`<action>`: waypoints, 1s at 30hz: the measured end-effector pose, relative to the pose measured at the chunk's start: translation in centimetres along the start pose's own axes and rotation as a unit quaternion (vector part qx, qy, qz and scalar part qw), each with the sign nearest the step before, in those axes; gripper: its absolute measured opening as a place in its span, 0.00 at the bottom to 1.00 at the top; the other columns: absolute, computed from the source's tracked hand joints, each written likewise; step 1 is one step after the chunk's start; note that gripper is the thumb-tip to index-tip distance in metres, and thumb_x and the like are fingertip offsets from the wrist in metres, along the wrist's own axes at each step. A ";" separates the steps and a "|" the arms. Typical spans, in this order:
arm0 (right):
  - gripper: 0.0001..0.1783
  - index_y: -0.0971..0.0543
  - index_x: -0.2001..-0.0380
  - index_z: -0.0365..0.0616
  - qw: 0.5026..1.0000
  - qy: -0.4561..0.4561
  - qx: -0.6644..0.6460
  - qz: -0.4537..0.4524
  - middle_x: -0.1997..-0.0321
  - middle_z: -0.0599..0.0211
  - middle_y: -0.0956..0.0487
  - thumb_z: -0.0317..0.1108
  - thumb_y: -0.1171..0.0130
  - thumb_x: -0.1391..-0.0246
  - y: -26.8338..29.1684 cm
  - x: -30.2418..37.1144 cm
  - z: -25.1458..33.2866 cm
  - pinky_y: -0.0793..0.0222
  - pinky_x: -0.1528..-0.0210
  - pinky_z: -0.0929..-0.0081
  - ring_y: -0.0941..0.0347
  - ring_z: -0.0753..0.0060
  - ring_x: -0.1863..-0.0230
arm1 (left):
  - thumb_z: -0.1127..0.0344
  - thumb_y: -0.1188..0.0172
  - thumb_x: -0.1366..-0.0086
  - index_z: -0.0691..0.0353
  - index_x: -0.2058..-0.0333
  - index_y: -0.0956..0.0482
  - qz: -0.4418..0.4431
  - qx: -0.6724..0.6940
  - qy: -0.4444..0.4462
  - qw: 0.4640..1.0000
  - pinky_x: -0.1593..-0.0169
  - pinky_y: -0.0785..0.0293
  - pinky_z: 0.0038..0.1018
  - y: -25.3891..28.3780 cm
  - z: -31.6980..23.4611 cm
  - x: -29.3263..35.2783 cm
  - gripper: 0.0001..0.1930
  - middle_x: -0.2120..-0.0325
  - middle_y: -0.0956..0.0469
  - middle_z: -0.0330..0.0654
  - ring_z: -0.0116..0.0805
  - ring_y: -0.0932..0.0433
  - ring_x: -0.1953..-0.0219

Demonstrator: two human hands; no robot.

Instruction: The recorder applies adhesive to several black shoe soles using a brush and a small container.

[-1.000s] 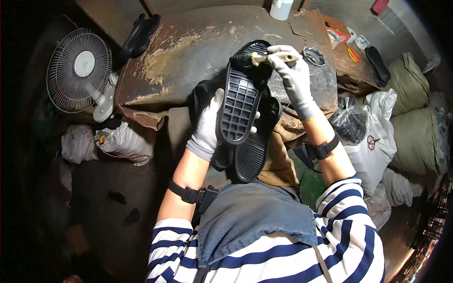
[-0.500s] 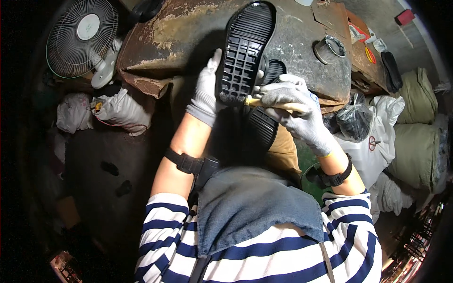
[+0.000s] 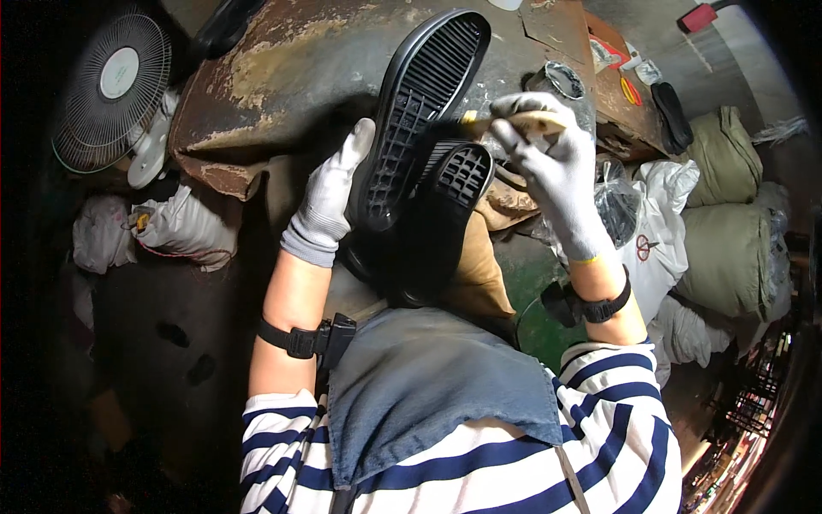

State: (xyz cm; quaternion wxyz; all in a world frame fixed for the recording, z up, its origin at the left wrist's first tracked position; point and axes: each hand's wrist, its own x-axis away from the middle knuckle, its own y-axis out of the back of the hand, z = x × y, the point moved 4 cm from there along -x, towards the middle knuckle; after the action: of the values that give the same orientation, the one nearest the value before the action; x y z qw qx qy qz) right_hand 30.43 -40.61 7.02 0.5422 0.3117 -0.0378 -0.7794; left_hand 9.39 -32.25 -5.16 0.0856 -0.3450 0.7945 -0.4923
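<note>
One sole (image 3: 409, 128) is gripped in the left hand (image 3: 328, 193); the right hand (image 3: 561, 167) has fingers (image 3: 507, 134) closed round a brush (image 3: 537, 120).

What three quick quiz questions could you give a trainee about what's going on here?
1. Which hand holds the brush?
2. True or false: the gloved left hand holds a black sole.
3. Which of these stands at the left of the picture?
A) cup
B) fan
C) scissors

Key: 1. The right hand. 2. True. 3. B.
</note>
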 end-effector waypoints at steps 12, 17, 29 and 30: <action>0.09 0.17 0.64 0.56 0.915 0.283 0.284 -0.043 0.62 0.79 0.17 0.32 0.33 0.51 1.2 -3.3 -2.8 0.36 0.45 0.67 0.22 0.70 0.59 | 0.42 0.60 0.26 0.68 0.37 0.35 0.105 0.016 0.032 0.994 0.53 0.17 0.49 -1.1 2.7 0.8 0.34 0.48 0.23 0.58 0.55 0.19 0.51; 0.14 0.18 0.59 0.57 0.904 0.293 0.307 -0.049 0.63 0.77 0.17 0.32 0.32 0.52 0.6 -3.9 -3.2 0.37 0.42 0.64 0.22 0.72 0.58 | 0.42 0.61 0.25 0.70 0.35 0.39 0.139 0.096 0.057 0.984 0.51 0.21 0.58 -1.8 3.3 2.1 0.36 0.43 0.29 0.62 0.62 0.24 0.46; 0.20 0.17 0.56 0.58 0.916 0.309 0.240 -0.084 0.59 0.74 0.17 0.30 0.31 0.56 -1.6 -1.5 -3.9 0.37 0.41 0.61 0.22 0.69 0.53 | 0.42 0.63 0.25 0.63 0.34 0.39 0.133 0.235 0.065 0.961 0.48 0.28 0.67 -2.0 3.8 2.4 0.33 0.41 0.31 0.61 0.68 0.28 0.44; 0.21 0.18 0.55 0.58 0.921 0.282 0.243 -0.114 0.60 0.74 0.18 0.30 0.31 0.55 -1.0 -1.5 -4.8 0.37 0.41 0.60 0.23 0.68 0.53 | 0.42 0.63 0.25 0.63 0.34 0.39 0.136 0.233 0.070 0.960 0.48 0.28 0.67 -2.3 3.8 2.2 0.33 0.41 0.31 0.61 0.68 0.28 0.44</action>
State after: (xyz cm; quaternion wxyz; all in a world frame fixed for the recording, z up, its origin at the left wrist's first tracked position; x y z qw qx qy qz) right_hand 32.51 -37.60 3.41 0.3455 0.6431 -0.0354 -0.6825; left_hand 10.59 -37.05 -4.69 0.1739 -0.1693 0.7010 -0.6705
